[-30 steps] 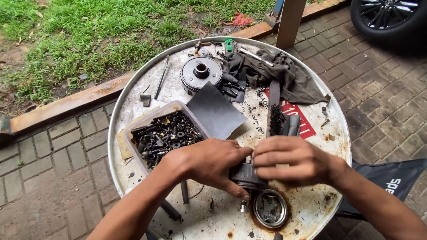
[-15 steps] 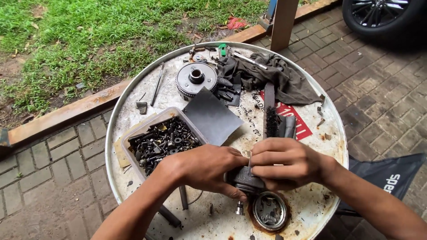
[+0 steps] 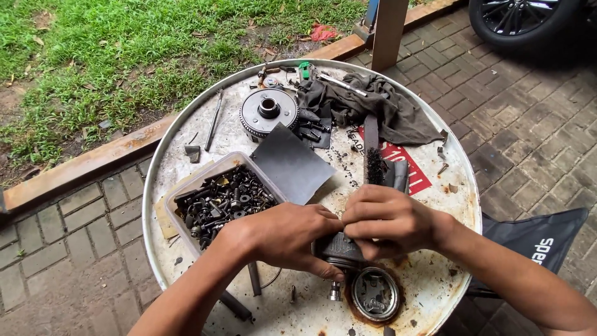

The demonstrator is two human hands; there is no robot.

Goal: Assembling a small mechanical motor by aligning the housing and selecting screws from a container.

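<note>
Nearest the camera: shallow round metal tin holding small parts [image 3: 374,294] sits at the near edge of the round white-painted metal drum-top table [image 3: 186,134], a short metal bolt [image 3: 335,290] standing just left of it. Directly above that, both hands work one small dark grey metal engine part [image 3: 339,249], mostly hidden under them. Left hand [image 3: 283,233] is wrapped around the part's left side, fingers curled shut under it, acting as the clamp. Right hand [image 3: 388,221] presses down on top, fingertips pinched together on something at the part's upper face; can't tell what's between them. My read: the step is fitting or seating a small piece, so keep the left grip firm and low, part braced on the table, and work over the tin side so anything dropped stays put. Left of the hands, clear plastic tub full of dark bolts and nuts [image 3: 221,196], touching a dark grey square sheet [image 3: 292,163]. Behind the right hand, a black-bristled brush [image 3: 374,158]. Further back, a round toothed clutch-type gear [image 3: 268,113] and a crumpled dark grey rag [image 3: 373,106]. Beyond the table, brick paving and grass
</note>
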